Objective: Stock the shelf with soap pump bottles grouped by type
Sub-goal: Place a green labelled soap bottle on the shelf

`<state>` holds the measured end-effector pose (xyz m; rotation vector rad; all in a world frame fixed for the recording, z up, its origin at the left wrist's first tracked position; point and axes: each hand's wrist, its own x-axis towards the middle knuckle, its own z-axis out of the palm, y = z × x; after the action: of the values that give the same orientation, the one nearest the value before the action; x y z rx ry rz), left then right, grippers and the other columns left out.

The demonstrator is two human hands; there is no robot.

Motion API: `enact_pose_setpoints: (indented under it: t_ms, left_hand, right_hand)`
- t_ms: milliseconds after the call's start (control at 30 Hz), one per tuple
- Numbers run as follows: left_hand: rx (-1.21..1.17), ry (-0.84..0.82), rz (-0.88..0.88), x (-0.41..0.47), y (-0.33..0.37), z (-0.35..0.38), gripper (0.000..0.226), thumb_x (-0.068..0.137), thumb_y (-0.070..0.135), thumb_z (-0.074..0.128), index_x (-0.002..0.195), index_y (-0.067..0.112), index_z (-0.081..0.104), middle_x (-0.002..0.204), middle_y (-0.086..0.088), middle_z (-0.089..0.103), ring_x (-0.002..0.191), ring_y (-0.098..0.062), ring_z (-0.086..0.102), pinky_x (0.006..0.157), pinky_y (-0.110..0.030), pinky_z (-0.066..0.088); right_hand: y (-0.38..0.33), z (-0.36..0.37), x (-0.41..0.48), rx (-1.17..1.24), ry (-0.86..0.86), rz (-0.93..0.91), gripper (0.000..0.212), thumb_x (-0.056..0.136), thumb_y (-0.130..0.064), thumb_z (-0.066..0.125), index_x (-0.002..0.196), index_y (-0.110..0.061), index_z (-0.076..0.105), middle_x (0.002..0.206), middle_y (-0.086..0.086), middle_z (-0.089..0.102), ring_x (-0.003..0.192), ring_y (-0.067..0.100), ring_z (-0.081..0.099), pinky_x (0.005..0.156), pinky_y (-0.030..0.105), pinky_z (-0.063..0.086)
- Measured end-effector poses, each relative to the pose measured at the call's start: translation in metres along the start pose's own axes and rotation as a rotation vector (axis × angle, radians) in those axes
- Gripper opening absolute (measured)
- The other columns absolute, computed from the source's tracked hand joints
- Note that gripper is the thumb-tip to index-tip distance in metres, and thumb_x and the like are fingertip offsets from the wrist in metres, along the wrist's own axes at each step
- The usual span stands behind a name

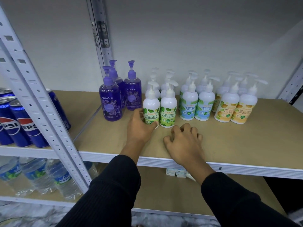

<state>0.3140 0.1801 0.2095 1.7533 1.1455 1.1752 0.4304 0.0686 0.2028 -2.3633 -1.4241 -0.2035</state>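
The left hand holds the front green bottle low down, with the thumb curled across its label. This bottle stands near the front of the shelf, right beside a second green bottle. More of the same kind stand behind them. The right hand rests on the shelf near the front edge. Its fingers are loosely bent and hold nothing.

The job looks nearly done. The bottles stand in four groups by kind. The purple bottles are on the left, then the green ones, then the blue bottles, then the orange bottles on the right. Each group stands a little apart from the next. What seems left is to line up the front green bottle with its group. I cannot tell if more bottles wait out of view.

The shelf is a tan board with a white front edge. A white metal post with holes stands at the left. Past it are blue cans, with water bottles one level down. Small boxes peek out under the shelf. The wall behind is plain and pale.
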Motion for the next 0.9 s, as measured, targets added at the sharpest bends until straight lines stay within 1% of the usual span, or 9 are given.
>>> enact_pose_setpoints:
  t_ms: [67,100,300,433,600,700,767,833,900]
  left_hand:
    - [0.003,0.01,0.003,0.002,-0.001,0.002,0.058,0.072,0.02,0.087,0.119,0.019,0.054,0.116,0.001,0.066,0.101,-0.012,0.064,0.083,-0.025,0.052]
    - [0.007,0.013,0.003,0.003,-0.002,0.003,0.058,0.072,0.021,0.088,0.12,0.019,0.055,0.116,0.001,0.066,0.101,-0.013,0.064,0.084,-0.026,0.053]
    - [0.011,0.011,0.011,0.006,-0.002,0.006,0.06,0.073,0.02,0.087,0.125,0.017,0.056,0.116,0.0,0.069,0.102,-0.012,0.066,0.085,-0.026,0.052]
    - [0.039,0.022,0.004,0.007,0.001,0.006,0.061,0.074,0.021,0.086,0.127,0.015,0.056,0.117,0.001,0.068,0.102,-0.011,0.065,0.082,-0.023,0.047]
    - [0.055,0.022,-0.011,0.007,0.003,0.007,0.061,0.075,0.022,0.086,0.128,0.016,0.056,0.122,0.0,0.067,0.105,-0.012,0.063,0.083,-0.024,0.045]
    - [0.039,0.017,-0.026,0.005,0.004,0.007,0.066,0.073,0.022,0.087,0.13,0.016,0.053,0.123,0.0,0.065,0.107,-0.012,0.063,0.083,-0.023,0.046]
    - [0.015,0.015,-0.042,0.002,0.004,0.006,0.074,0.07,0.021,0.089,0.132,0.016,0.05,0.122,0.0,0.062,0.108,-0.014,0.063,0.081,-0.022,0.047]
    - [0.011,0.018,-0.074,-0.004,0.008,0.003,0.078,0.069,0.019,0.089,0.135,0.015,0.046,0.123,0.0,0.058,0.108,-0.015,0.06,0.081,-0.021,0.046]
    - [0.051,0.034,-0.112,-0.012,0.011,0.0,0.078,0.07,0.021,0.088,0.134,0.012,0.045,0.129,-0.005,0.054,0.114,-0.02,0.057,0.087,-0.028,0.045]
  right_hand:
    - [0.0,0.001,0.0,0.0,0.006,0.007,0.036,0.091,-0.048,0.04,0.109,-0.023,0.058,0.11,0.003,0.047,0.106,0.027,0.039,0.094,0.042,0.032]
    - [0.0,0.001,0.0,-0.001,0.007,0.01,0.036,0.091,-0.048,0.04,0.109,-0.023,0.058,0.11,0.003,0.047,0.106,0.027,0.039,0.094,0.042,0.032]
    - [-0.001,0.002,0.0,-0.012,0.014,0.005,0.036,0.092,-0.048,0.039,0.11,-0.023,0.058,0.11,0.002,0.047,0.106,0.026,0.04,0.094,0.042,0.033]
    - [-0.001,0.003,-0.001,-0.015,0.029,0.001,0.036,0.091,-0.047,0.039,0.109,-0.022,0.058,0.109,0.002,0.047,0.105,0.026,0.04,0.092,0.042,0.033]
    - [-0.001,0.004,0.0,-0.013,0.033,0.005,0.036,0.091,-0.047,0.039,0.109,-0.022,0.058,0.11,0.003,0.048,0.105,0.026,0.04,0.093,0.042,0.033]
    - [0.0,0.003,0.0,0.001,0.028,0.012,0.036,0.091,-0.047,0.04,0.109,-0.022,0.059,0.111,0.003,0.048,0.106,0.027,0.04,0.093,0.042,0.033]
    - [0.002,0.0,0.0,0.028,0.018,0.016,0.036,0.09,-0.047,0.043,0.11,-0.023,0.06,0.112,0.002,0.049,0.108,0.026,0.04,0.095,0.041,0.032]
    - [0.004,-0.004,0.0,0.105,-0.004,0.029,0.034,0.088,-0.047,0.048,0.109,-0.024,0.063,0.113,0.0,0.05,0.11,0.025,0.04,0.097,0.04,0.032]
    - [0.008,-0.009,0.0,0.238,-0.042,0.05,0.028,0.086,-0.043,0.055,0.104,-0.026,0.066,0.112,-0.002,0.053,0.112,0.023,0.042,0.1,0.038,0.033]
